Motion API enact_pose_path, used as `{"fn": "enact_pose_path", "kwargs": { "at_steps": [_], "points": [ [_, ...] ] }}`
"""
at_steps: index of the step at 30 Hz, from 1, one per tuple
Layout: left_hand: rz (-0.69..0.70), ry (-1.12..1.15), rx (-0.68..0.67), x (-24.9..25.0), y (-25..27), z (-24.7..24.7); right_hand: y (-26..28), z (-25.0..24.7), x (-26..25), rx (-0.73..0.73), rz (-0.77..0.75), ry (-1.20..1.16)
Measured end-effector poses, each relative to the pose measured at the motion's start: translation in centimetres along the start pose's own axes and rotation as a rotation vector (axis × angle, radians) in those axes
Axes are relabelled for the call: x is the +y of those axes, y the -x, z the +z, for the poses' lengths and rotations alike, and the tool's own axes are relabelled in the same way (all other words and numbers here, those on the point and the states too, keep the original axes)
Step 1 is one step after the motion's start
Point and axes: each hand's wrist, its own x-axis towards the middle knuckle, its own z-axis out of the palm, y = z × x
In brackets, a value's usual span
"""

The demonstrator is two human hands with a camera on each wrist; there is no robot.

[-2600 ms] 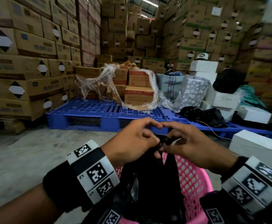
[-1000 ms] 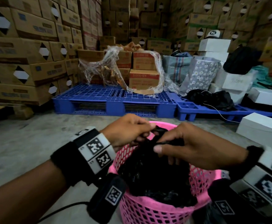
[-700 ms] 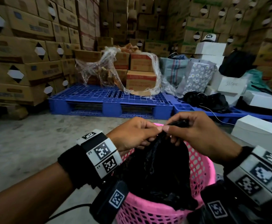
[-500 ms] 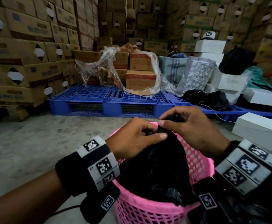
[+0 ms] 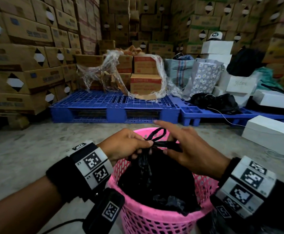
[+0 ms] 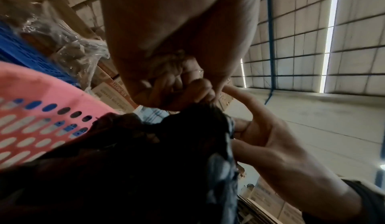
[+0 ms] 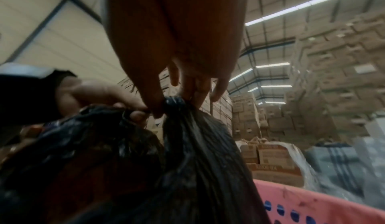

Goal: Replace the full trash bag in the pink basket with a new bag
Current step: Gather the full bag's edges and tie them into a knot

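Note:
A pink perforated basket (image 5: 154,218) stands on the concrete floor just below me, holding a full black trash bag (image 5: 156,179). The bag's top is gathered into a twisted neck with a small loop (image 5: 156,132) standing above it. My left hand (image 5: 144,144) pinches the neck from the left. My right hand (image 5: 170,146) holds a black strand of the bag from the right, with its index finger pointing out straight. In the right wrist view my right hand (image 7: 175,104) pinches the bunched bag (image 7: 198,161) beside the left hand (image 7: 104,95). In the left wrist view the left fingers (image 6: 200,87) curl over the bag (image 6: 166,145).
Blue plastic pallets (image 5: 114,107) lie ahead, carrying wrapped cartons (image 5: 144,81) and fabric bags (image 5: 203,76). Tall stacks of cardboard boxes (image 5: 25,53) wall the left and the back. White boxes (image 5: 271,132) sit on the floor at the right. Bare concrete floor (image 5: 36,146) spreads to the left.
Both hands have kept working the bag's neck. The right hand has shifted from above the neck to its right side with its index finger out, and a loop now stands above the neck.

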Motion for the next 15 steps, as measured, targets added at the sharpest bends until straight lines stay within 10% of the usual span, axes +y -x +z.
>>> {"fn": "enact_pose_path", "kwargs": {
  "at_steps": [4,15],
  "points": [
    [0.063,-0.126,-0.069,1.1,0.4,0.0,-0.3,-0.1,0.1,-0.022,-0.115,0.087],
    [0.249,-0.374,-0.031,1.5,1.0,0.5,-1.3,-0.9,0.2,-0.104,0.164,-0.209]
  ]
}}
